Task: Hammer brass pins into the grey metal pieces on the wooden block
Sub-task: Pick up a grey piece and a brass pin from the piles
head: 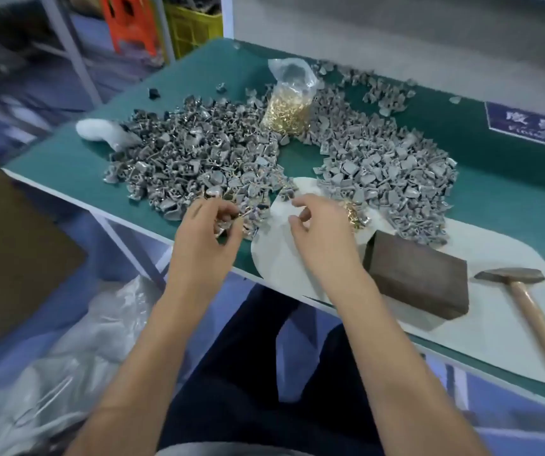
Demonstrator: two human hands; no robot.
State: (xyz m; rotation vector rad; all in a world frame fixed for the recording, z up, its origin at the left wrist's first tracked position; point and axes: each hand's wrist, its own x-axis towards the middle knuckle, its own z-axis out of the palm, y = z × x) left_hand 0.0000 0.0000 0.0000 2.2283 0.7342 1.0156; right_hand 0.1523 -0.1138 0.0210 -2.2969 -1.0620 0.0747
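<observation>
L hand (pixel 210 222) – curled, pinching grey piece (pixel 223 229)

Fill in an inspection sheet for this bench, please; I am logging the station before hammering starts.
Surface: green table with a white mat at the near edge.
Job's things: two heaps of grey metal pieces, a bag of brass pins, loose brass pins on the mat, wooden block bare, hammer lying untouched on the mat.
Clutter: white wad at the far left.
Hands: left hand pinches small parts in its fingers; right hand curled, contents cannot be told.
Cables: nothing seen.
Surroundings: plastic sheeting on the floor, yellow crate behind.
</observation>
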